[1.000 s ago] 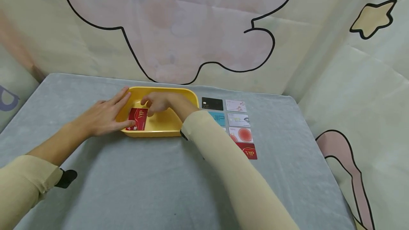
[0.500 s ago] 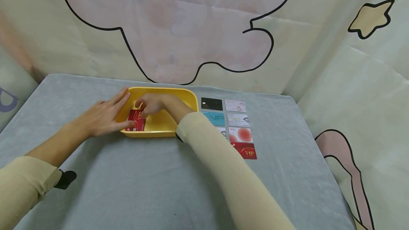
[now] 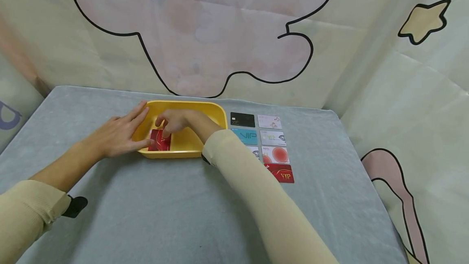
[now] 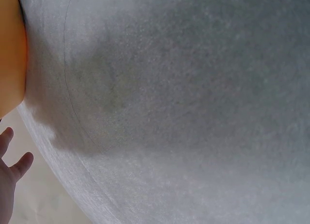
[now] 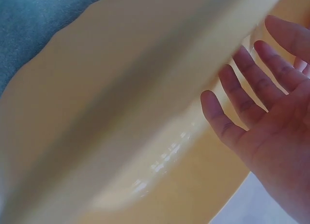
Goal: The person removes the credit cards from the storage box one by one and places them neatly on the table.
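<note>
A red card (image 3: 160, 140) lies near the left end of the yellow tray (image 3: 198, 144), in the head view. My left hand (image 3: 122, 135) rests on the tray's left rim, fingers spread along it and thumb reaching over the near edge beside the card. My right hand (image 3: 175, 120) reaches into the tray from the right, knuckles up. Its bent fingers point down and its thumb overlaps the card's upper part. In the right wrist view, the right hand's fingers (image 5: 237, 98) are spread in a loose curve over the tray; I cannot tell whether they pinch the card.
Right of the tray lie two columns of cards on the grey cloth (image 3: 146, 211), including a black card (image 3: 242, 119), a blue card (image 3: 245, 136), a white card with a red circle (image 3: 276, 155) and a red VIP card (image 3: 279, 173). A patterned curtain (image 3: 227, 52) hangs behind.
My right hand has shifted a little left and then stayed there. Under it, the red card has slid first left, then right, and its lettering is now covered. My left hand has stayed put.
</note>
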`<action>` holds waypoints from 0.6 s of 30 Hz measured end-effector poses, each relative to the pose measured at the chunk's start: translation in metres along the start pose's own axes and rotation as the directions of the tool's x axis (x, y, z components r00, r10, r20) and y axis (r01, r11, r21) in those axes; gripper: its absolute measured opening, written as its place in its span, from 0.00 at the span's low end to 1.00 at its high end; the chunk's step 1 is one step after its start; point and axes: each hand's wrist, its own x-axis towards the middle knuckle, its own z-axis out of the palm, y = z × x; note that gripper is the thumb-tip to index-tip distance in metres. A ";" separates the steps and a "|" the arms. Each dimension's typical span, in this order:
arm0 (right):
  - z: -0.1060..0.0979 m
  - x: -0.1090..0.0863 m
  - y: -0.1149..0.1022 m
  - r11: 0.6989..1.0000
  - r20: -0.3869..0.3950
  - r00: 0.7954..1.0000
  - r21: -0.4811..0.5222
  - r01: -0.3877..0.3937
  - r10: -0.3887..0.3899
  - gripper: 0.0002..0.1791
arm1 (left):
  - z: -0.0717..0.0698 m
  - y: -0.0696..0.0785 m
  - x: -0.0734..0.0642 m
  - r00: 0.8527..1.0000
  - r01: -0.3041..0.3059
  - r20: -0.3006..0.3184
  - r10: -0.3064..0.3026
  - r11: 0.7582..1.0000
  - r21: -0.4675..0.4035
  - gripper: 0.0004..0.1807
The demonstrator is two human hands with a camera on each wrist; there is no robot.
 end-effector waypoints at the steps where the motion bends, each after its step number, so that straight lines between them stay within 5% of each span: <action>1: 0.000 0.000 0.000 1.000 0.000 1.000 0.000 -0.008 0.008 0.28 | 0.000 0.000 0.000 1.000 0.002 0.003 -0.002 1.000 0.000 0.52; 18: 0.001 -0.004 0.005 0.999 -0.018 0.999 -0.010 0.036 -0.036 0.26 | 0.000 0.001 0.000 1.000 0.000 0.005 0.000 1.000 0.005 0.52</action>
